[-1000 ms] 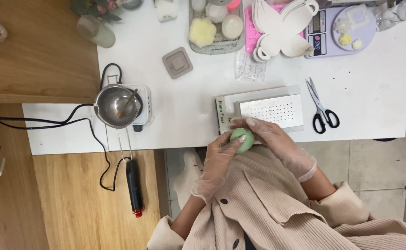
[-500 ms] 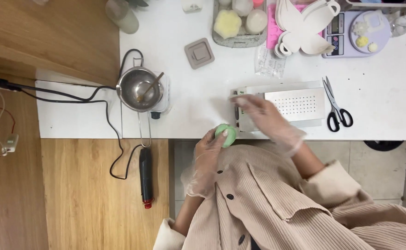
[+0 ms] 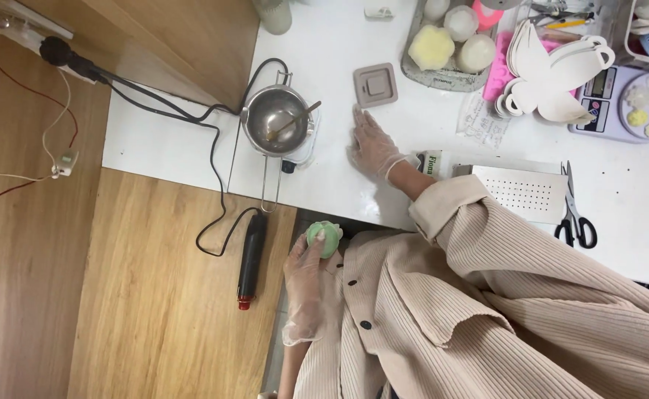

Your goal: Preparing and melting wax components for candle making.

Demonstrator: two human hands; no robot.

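Note:
My left hand (image 3: 304,284), in a clear glove, grips a round green object (image 3: 324,237) below the table edge, close to my beige ribbed jacket. My right hand (image 3: 372,142), also gloved, lies flat with fingers spread on the white table (image 3: 191,148), just below a grey square mould (image 3: 375,85) and to the right of a small steel pot (image 3: 276,121) with a spoon in it. The right sleeve crosses a perforated metal plate (image 3: 528,193).
The pot sits on a small white heater with black cables running left. A black tool with a red tip (image 3: 251,260) lies on the wood floor. Scissors (image 3: 574,213), a scale (image 3: 624,103), white butterfly-shaped pieces (image 3: 554,70) and a tray of round pieces (image 3: 450,41) stand on the table.
My right hand left the green object and the perforated plate and reached left onto the table near the grey mould. My left hand lowered the green object below the table edge. The view swung left.

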